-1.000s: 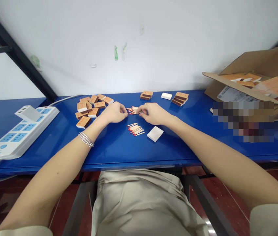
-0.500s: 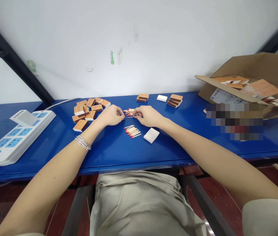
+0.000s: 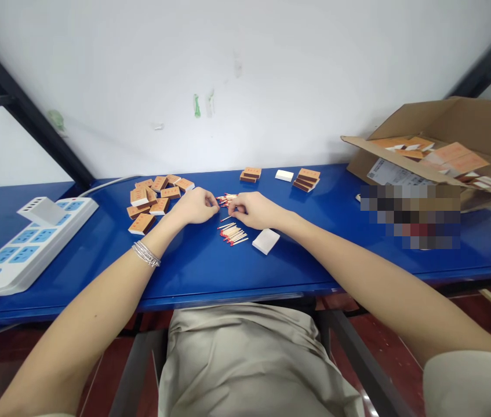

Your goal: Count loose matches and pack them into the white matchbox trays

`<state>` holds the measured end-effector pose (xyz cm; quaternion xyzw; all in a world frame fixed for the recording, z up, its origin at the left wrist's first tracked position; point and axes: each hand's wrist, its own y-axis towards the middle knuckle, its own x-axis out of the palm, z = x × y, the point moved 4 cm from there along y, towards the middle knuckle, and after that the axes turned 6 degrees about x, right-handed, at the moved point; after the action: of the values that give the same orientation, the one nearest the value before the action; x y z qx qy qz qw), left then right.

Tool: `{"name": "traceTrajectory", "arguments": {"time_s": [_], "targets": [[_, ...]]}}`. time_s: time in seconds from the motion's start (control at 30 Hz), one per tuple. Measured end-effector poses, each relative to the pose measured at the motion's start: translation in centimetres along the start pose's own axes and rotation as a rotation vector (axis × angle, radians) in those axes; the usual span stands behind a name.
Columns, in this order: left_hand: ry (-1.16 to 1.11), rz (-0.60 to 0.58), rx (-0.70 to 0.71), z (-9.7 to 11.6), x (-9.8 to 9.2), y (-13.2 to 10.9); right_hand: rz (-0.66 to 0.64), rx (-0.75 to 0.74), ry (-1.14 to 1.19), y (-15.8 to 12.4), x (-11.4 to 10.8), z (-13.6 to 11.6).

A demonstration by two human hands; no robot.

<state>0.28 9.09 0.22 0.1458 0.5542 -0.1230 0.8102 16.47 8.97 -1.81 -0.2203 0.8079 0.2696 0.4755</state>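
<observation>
From where I stand, the right hand has its grip drawn to a narrow pinch, and it appears to have one match by the plain end, the head slanting out leftward and toward the person. The left hand faces it across a small gap, thumb and forefinger almost meeting; I can't tell whether anything is between them.

Between the two grips and slightly beyond lies the far heap of matches, partly hidden by the right fingers. Nearer the body, just below the right grip, is the near heap, laid more or less side by side. A white box sits right of that heap, under the right wrist. Left of the left grip, matchboxes lie jumbled on the bench, and well off to the right of the right grip is a carton with more in it.

A match should weigh next to nothing, stiff but easily snapped, and apt to roll on that glossy top. I'd take it lightly by the bare wood, one at a time, keeping clear of the red head.
</observation>
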Motion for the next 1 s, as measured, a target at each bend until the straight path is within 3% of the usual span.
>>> {"name": "traceTrajectory", "arguments": {"time_s": [0.4, 0.6, 1.0], "targets": [[0.005, -0.006, 0.004, 0.1, -0.1, 0.0, -0.109, -0.046, 0.115, -0.1, 0.0, -0.4], [-0.004, -0.003, -0.017, 0.2, -0.1, -0.2, 0.137, 0.206, -0.070, 0.3, -1.8, 1.9], [0.004, -0.006, -0.023, 0.2, 0.0, -0.1, 0.089, 0.192, -0.102, 0.4, -1.1, 1.8]]}}
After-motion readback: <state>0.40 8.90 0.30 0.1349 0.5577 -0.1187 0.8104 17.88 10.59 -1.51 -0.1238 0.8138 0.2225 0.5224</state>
